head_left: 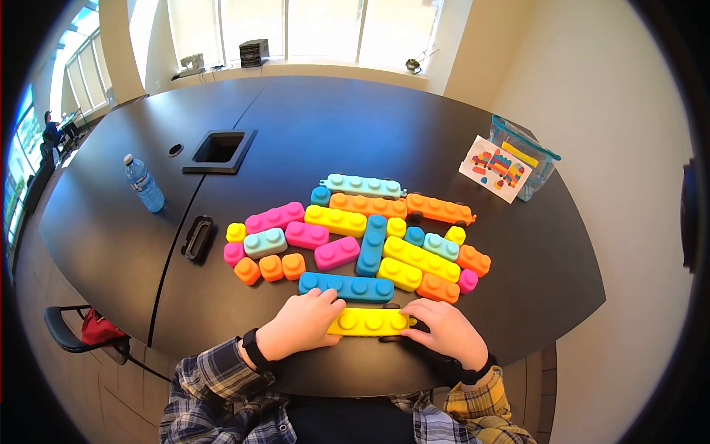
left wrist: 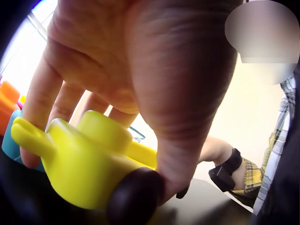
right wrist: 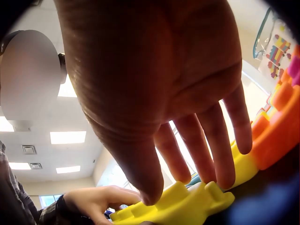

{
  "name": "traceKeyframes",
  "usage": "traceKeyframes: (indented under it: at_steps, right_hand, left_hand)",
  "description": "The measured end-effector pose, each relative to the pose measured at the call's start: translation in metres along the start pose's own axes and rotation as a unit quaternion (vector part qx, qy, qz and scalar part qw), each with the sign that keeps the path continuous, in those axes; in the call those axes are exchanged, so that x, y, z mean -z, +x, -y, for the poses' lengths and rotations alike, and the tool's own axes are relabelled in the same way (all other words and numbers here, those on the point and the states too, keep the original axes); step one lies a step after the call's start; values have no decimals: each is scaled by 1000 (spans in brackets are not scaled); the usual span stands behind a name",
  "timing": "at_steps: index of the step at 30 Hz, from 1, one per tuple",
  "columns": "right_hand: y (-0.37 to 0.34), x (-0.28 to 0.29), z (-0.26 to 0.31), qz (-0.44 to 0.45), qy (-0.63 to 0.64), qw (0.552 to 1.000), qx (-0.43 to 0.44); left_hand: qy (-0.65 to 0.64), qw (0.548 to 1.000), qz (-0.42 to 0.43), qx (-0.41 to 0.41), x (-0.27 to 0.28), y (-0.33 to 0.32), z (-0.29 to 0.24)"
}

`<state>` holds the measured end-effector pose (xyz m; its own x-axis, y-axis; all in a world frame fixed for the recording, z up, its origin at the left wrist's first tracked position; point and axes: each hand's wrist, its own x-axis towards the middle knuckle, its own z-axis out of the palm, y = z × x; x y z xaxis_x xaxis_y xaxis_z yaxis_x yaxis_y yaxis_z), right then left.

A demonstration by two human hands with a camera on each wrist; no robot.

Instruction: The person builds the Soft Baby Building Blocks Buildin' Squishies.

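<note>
A long yellow toy wagon block (head_left: 370, 322) with dark wheels and round studs lies on the table right before the person. Its left end is held by the left hand (head_left: 305, 323), thumb on the near side and fingers along the far side. The right hand (head_left: 450, 331) pinches the other end between thumb and fingers. In the left wrist view, a hitch tab and a dark wheel (left wrist: 136, 194) show at the block's end. Just beyond it lies a long blue block (head_left: 346, 287), close to the left fingertips.
Pink, orange, yellow and teal blocks spread beyond, with a teal wagon block (head_left: 362, 185) and orange wagon blocks (head_left: 440, 209) farthest. A picture card (head_left: 495, 169) leans on a clear pouch (head_left: 547, 166) at right. A water bottle (head_left: 144, 185) and table cutout (head_left: 219, 150) are left.
</note>
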<state>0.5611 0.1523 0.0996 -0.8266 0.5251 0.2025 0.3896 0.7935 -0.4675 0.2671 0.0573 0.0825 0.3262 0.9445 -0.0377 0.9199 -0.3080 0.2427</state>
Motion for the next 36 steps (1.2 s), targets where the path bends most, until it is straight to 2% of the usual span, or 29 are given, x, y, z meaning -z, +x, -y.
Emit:
traceKeyframes:
  at_steps: [6, 8, 15, 17, 20, 29, 36]
  right_hand:
    - [3, -8, 0, 4, -9, 1000, -8]
    - [4, -9, 0, 9, -13, 1000, -11]
    - [10, -13, 3, -2, -45, 999, -11]
    - [11, -13, 4, -4, -73, 996, -42]
    - [12, -15, 3, -12, -83, 995, -53]
    - [13, -19, 3, -34, -89, 994, -58]
    - [14, -24, 0, -57, -92, 993, -56]
  left_hand:
    - [-7, 1000, -14, 6, -5, -3, -2]
    - [-9, 999, -48, 9, -6, -5, -2]
    - [4, 996, -83, 23, -3, -11, -1]
    - [19, 992, -108, 58, -2, -12, -2]
    - [19, 989, -117, 86, -2, -13, -1]
    - [-34, 982, -155, 103, -10, -15, 7]
    - [-57, 978, -155, 128, -13, -15, 3]
